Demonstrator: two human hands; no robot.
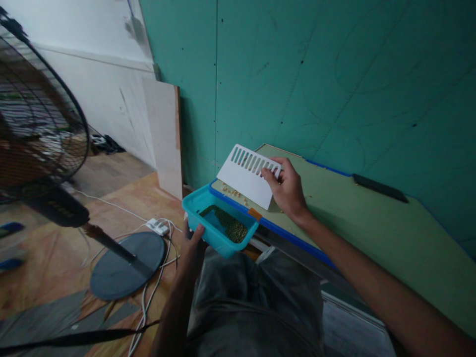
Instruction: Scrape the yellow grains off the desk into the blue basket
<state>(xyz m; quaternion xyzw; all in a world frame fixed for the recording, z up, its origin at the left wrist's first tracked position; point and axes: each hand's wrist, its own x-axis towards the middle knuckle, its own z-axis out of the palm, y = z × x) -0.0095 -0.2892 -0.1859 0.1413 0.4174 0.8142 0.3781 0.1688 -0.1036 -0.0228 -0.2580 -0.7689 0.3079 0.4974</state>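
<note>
My left hand grips the near left side of a turquoise plastic basin, held against the table's blue-edged left end. Small green beans lie spread over part of the basin's floor. In my right hand is a white slotted plastic scraper, its slots along the top and its plain edge down on the tabletop. Pale yellowish kernels or beans lie along the table's edge, between the scraper and the basin. My right thumb presses on the slotted part; the other fingers are behind it.
The green tabletop reaches to the right along a green wall. A dark bar lies at its back edge, and an orange patch marks the front edge. On the left stand a fan, a power strip with cords and a leaning board.
</note>
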